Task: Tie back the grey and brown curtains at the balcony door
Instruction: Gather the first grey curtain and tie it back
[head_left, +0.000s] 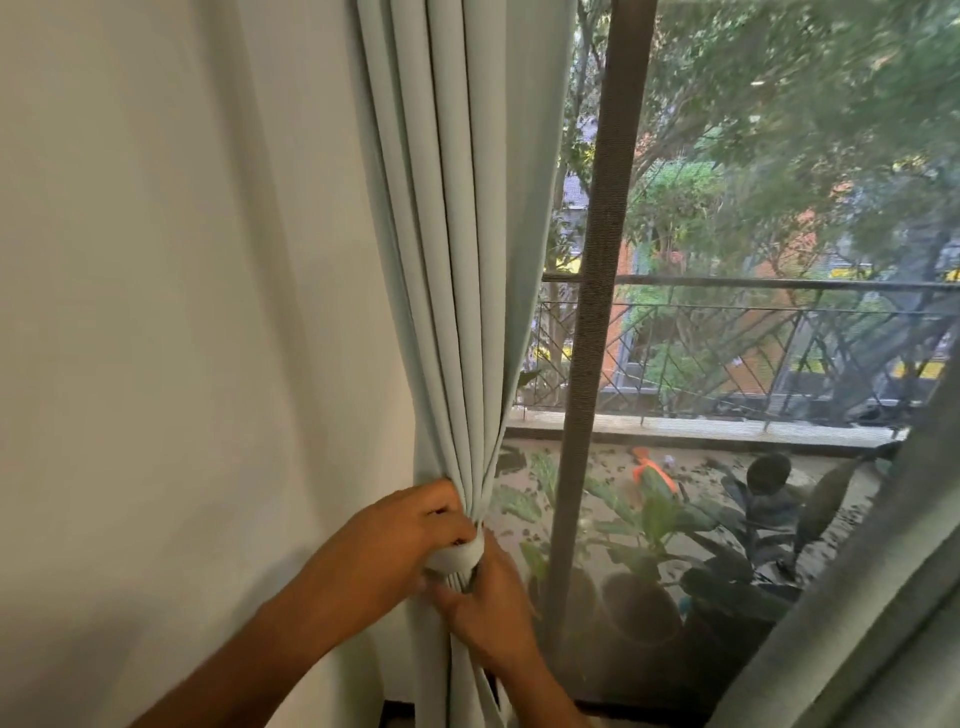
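A pale grey curtain (462, 234) hangs in gathered folds at the left side of the balcony door. A band of matching fabric, the tieback (457, 557), wraps the bunched folds low down. My left hand (405, 525) pinches the tieback from the left at the gather. Just below and to the right, my right hand (485, 608) grips the bunched curtain under the tieback. A second curtain (872, 597) slants across the lower right corner, blurred and greyish.
A plain white wall (182, 312) fills the left half. A dark door frame post (597, 312) stands right of the curtain. Beyond the glass are potted plants (649, 525), a metal balcony railing (779, 338) and trees.
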